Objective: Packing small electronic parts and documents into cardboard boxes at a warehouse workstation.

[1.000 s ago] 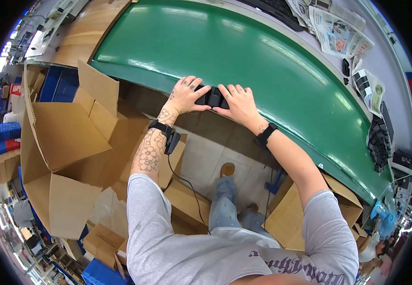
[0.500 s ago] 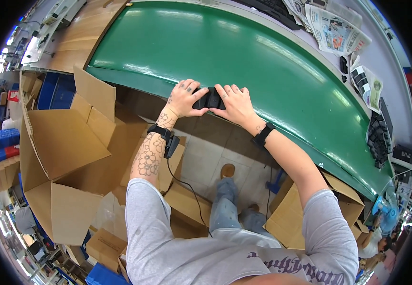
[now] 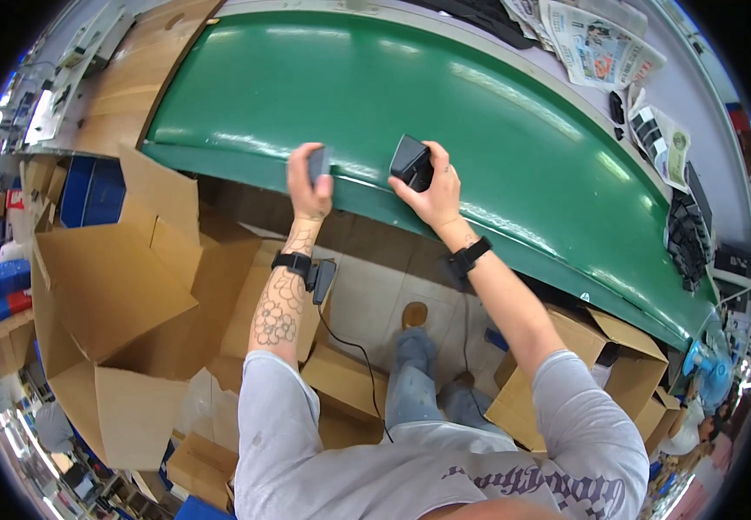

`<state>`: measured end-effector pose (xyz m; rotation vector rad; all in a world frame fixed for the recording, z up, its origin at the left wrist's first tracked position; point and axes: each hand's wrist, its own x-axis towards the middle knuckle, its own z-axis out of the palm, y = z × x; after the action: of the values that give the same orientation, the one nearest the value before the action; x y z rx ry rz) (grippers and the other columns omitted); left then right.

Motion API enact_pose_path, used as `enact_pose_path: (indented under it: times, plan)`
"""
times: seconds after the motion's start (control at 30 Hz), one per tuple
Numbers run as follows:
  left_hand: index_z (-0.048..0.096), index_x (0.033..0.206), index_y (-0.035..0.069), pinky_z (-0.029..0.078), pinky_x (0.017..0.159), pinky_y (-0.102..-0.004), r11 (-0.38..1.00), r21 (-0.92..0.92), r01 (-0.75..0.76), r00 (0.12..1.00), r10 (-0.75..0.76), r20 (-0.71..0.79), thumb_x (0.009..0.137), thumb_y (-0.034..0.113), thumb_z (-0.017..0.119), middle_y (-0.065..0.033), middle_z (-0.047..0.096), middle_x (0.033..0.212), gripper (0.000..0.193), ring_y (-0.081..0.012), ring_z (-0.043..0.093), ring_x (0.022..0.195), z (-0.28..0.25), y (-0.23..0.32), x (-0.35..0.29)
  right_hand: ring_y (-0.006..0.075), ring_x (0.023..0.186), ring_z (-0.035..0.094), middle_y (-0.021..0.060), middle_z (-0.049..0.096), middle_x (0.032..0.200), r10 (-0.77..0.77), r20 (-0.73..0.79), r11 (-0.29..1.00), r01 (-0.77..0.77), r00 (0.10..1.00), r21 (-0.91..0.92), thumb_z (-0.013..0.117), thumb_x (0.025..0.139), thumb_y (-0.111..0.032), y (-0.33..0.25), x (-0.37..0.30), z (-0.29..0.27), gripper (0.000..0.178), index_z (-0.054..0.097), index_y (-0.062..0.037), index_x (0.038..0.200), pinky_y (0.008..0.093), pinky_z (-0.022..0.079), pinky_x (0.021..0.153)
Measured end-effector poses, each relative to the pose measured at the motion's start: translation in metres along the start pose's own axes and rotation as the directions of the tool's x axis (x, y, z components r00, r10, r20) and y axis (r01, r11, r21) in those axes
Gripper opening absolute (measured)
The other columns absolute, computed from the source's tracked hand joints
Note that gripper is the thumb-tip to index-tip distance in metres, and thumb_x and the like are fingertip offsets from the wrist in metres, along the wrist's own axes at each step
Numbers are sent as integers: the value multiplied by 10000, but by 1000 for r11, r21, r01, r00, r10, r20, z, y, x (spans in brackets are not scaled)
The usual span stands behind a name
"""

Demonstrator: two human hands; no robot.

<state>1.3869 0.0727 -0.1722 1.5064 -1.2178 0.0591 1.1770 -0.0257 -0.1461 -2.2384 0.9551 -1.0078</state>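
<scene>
Above the near edge of the green belt (image 3: pixel 349 95), my two hands are apart, each closed around a dark piece. In my left hand (image 3: pixel 307 189) is a dark grey piece (image 3: pixel 317 164) with a flat side, partly hidden by the fingers and blurred. My right hand (image 3: pixel 438 191) grips a black box-shaped piece (image 3: pixel 411 159) between thumb and fingers, with its smooth dark face tilted up and to the left. I cannot make out the exact kind of either piece. Both wrists wear black straps.
Large open cardboard boxes (image 3: pixel 124 277) stand at the left, below a wooden table (image 3: pixel 133 78). Another carton (image 3: pixel 540 381) is at the lower right, near a blue fan (image 3: pixel 711 368). Newspapers (image 3: pixel 596 48) and black parts (image 3: pixel 687 243) lie along the belt's far side. A cable hangs below my left wrist.
My hands were together on the black pieces at the belt's edge. They have parted, the left moving leftward with one piece, the right slightly rightward with the other, now tilted.
</scene>
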Motion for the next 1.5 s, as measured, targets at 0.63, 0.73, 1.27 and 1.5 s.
enact_pose_path:
  times: [0.63, 0.73, 1.27, 1.5]
  plan:
    - [519, 1157, -17, 410, 939, -392, 935, -266, 235, 944, -285, -169, 888, 452, 421, -156, 512, 1114, 550, -286, 505, 1042, 39, 5, 4, 237, 798, 526, 97, 552, 941, 654, 211, -295, -12, 726, 955, 406, 854, -702, -81, -172, -341, 678, 522, -124, 1188, 469, 483, 711]
    - [540, 1041, -31, 474, 785, -396, 982, 125, 139, 909, -76, -411, 908, 494, 414, -161, 543, 1008, 556, -250, 533, 893, 6, -36, 2, 244, 795, 556, 97, 563, 933, 779, 174, -239, 29, 603, 971, 428, 852, -691, -105, -240, -399, 640, 557, -149, 1166, 479, 504, 705]
    - [548, 1160, 101, 541, 662, -368, -711, -441, 548, 387, -252, 887, 812, 503, 543, -73, 532, 1068, 532, -218, 538, 990, 104, 511, -217, 213, 796, 513, 79, 511, 942, 811, -384, 278, 287, 441, 917, 447, 868, -648, -116, -503, -651, 647, 476, -86, 1187, 418, 472, 711]
    - [593, 1087, 122, 554, 595, -409, -320, -163, 933, -5, -467, 884, 893, 650, 350, -106, 636, 891, 613, -278, 629, 824, 146, 662, -311, 223, 784, 596, 127, 596, 910, 757, -163, 262, -66, 633, 963, 457, 885, -592, -20, -564, -734, 622, 495, -50, 1187, 323, 519, 656]
